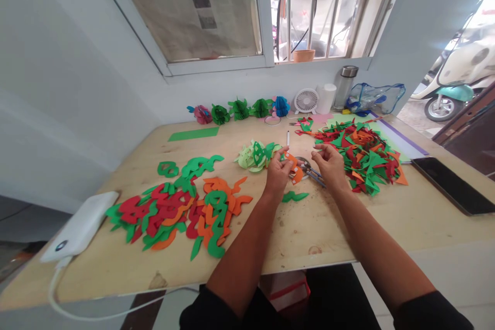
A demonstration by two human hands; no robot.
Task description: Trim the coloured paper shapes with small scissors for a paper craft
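My left hand is closed on an orange paper cutout that carries small white patches. To its right, my right hand has thumb and forefinger pinched together; whatever is between them is too small to make out. Between the hands, partly covered, lie a round tape-like ring and a tool with blue-grey handles. Just beyond my left hand is a heap of light green paper cutouts with a darker green one on top. A wavy green paper piece rests below the orange cutout.
Red, green and orange cutouts spread on the left, paper scraps on the right. A phone and white power bank flank them. Along the wall stand folded paper figures, a small fan and a bottle.
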